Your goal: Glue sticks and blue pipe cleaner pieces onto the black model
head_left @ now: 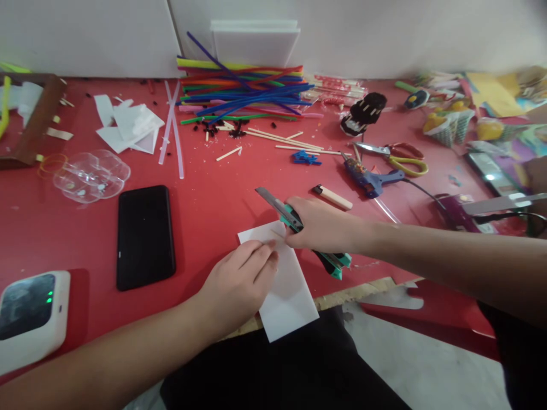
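Note:
My right hand (318,225) is wrapped round a green and black box cutter (292,216), its blade out and pointing up and left. Below it lies a white sheet (288,296), which reaches over the table's front edge. My left hand (243,276) rests on the sheet with its fingers pressed together at a thin wooden stick (277,234). The fingertips of both hands are close to each other at this stick. Whether the right fingers also touch it is hard to tell.
A black phone (146,236) and a white device (36,316) lie left. Pipe cleaners (248,91) and wooden sticks (286,139) lie behind. A lighter (332,197), glue gun (370,177) and scissors (395,156) are at right. The red table (209,205) ends at my lap.

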A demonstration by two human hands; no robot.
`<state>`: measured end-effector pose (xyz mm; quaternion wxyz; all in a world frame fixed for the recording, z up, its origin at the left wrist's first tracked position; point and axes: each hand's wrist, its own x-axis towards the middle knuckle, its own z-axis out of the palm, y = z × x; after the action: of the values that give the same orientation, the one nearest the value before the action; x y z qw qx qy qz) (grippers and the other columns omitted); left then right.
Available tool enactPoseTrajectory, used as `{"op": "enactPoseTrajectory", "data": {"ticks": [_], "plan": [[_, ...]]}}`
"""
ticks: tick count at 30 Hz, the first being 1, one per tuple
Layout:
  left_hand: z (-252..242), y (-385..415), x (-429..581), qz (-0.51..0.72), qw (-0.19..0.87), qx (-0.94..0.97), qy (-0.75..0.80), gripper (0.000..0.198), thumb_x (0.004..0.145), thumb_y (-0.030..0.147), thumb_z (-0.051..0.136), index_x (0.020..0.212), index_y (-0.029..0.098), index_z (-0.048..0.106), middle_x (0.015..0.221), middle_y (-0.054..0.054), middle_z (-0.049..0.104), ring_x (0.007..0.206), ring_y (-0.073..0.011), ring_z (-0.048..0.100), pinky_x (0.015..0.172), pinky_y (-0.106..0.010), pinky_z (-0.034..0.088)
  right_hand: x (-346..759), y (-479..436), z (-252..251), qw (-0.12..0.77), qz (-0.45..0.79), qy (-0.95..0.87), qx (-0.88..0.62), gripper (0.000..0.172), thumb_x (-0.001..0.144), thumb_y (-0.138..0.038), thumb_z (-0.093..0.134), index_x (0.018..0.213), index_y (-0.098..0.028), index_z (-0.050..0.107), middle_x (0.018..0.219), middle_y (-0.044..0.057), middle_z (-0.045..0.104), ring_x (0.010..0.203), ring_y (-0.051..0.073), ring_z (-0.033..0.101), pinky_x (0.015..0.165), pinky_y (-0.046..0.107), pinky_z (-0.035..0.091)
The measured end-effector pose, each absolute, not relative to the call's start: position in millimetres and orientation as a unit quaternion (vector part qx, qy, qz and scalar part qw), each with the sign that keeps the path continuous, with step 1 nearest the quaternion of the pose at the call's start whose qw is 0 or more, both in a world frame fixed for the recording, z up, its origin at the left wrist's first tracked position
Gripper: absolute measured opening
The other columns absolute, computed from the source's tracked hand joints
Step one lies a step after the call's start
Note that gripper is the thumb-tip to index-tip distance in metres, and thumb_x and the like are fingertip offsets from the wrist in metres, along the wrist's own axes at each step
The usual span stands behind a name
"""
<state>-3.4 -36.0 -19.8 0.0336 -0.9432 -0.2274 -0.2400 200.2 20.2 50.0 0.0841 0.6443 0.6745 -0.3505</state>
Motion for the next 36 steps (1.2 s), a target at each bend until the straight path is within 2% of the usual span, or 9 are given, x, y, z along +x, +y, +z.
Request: {"op": "enactPoseTrajectory", "data": {"ticks": [9, 16, 25, 31, 36], "plan": [[-16.9, -33.8, -1.3, -0.248, 0.005, -0.938, -0.242, 0.021, 0.089, 0.007, 0.061, 0.107, 0.001, 0.070, 0.108, -0.018, 0.074, 0.099, -0.0289, 0.069, 0.092, -0.042, 0.061, 200.2, 21.4, 49.0, 0.070, -0.358, 0.673, 0.643, 0.029, 0.072, -0.027, 0.071, 0.079, -0.024, 0.042, 0.067, -0.003, 0.055, 0.051, 0.012, 0.046, 0.046, 0.028, 0.032], [-24.3, -35.5, -1.9, -0.230, -0.004, -0.946, -0.230, 0.024, 0.092, 0.005, 0.055, 0.113, 0.002, 0.066, 0.122, -0.020, 0.071, 0.117, -0.0300, 0.066, 0.103, -0.044, 0.056, 201.2, 21.3, 45.4, 0.069, -0.352, 0.680, 0.639, 0.030, 0.073, -0.030, 0.073, 0.078, -0.023, 0.044, 0.068, -0.002, 0.057, 0.053, 0.013, 0.050, 0.047, 0.028, 0.033], [-23.0, -36.7, -0.8, -0.243, 0.003, -0.940, -0.239, 0.026, 0.093, 0.007, 0.052, 0.116, 0.005, 0.065, 0.127, -0.018, 0.071, 0.121, -0.0309, 0.065, 0.094, -0.041, 0.060, 201.0, 20.5, 44.6, 0.071, -0.358, 0.686, 0.629, 0.028, 0.074, -0.027, 0.070, 0.078, -0.024, 0.043, 0.068, -0.002, 0.056, 0.054, 0.013, 0.048, 0.047, 0.029, 0.032], [-19.4, -35.5, 2.1, -0.230, -0.028, -0.940, -0.249, 0.027, 0.093, 0.020, 0.051, 0.111, 0.005, 0.066, 0.121, -0.020, 0.072, 0.113, -0.0324, 0.068, 0.089, -0.043, 0.061, 200.8, 20.8, 45.6, 0.074, -0.350, 0.693, 0.626, 0.028, 0.077, -0.030, 0.069, 0.079, -0.023, 0.043, 0.071, 0.000, 0.057, 0.057, 0.013, 0.049, 0.050, 0.029, 0.033], [-20.5, -37.4, -0.1, -0.229, -0.033, -0.940, -0.251, 0.035, 0.095, 0.025, 0.051, 0.120, 0.003, 0.062, 0.120, -0.019, 0.073, 0.116, -0.0327, 0.067, 0.092, -0.043, 0.058, 202.6, 18.8, 44.1, 0.067, -0.353, 0.695, 0.623, 0.028, 0.077, -0.032, 0.069, 0.079, -0.024, 0.042, 0.071, 0.000, 0.057, 0.057, 0.013, 0.049, 0.049, 0.028, 0.032]]}}
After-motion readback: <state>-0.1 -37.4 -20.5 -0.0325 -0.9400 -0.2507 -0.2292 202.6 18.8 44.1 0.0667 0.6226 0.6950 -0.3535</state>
